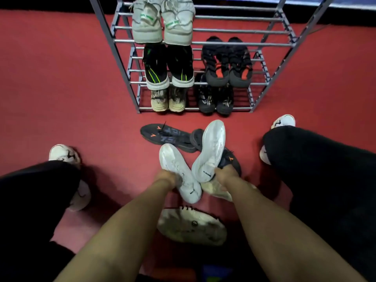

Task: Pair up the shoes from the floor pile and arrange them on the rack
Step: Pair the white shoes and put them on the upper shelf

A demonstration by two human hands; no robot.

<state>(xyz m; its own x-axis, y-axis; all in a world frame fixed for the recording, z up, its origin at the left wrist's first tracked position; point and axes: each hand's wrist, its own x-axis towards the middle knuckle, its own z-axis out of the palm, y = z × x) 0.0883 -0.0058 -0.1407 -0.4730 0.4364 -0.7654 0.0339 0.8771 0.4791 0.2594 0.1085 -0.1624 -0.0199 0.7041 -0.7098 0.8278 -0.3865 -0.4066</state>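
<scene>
Nearest the camera, a worn white shoe (192,227) lies on its side on the red floor (61,88), between the two bare forearms. Just beyond it, the left hand (168,178) grips a white sneaker (179,171) near its heel, sole turned up, toe pointing away and to the left. The right hand (224,176) is closed on the heel end of a second white sneaker (210,151), also sole up, its toe angled away and to the right. The two heels sit close together, touching or nearly so. A cream shoe (215,191) lies under the right wrist, partly hidden.

Behind the held sneakers, two dark shoes with orange marks lie on the floor: one (166,137) flat on its side to the left, the other (230,159) mostly covered by the right-hand sneaker. The person's black-trousered knees frame the scene, with white shoes on both feet.

Farther off stands the metal rack (262,64). Its bottom shelf holds a beige pair (167,100) on the left and a dark pair (215,102) on the right. The middle shelf carries a black pair with green stripes (168,68) and a black pair with orange patches (227,62). On the top shelf, a pale grey pair (162,21) sits at the left, with the right side bare.
</scene>
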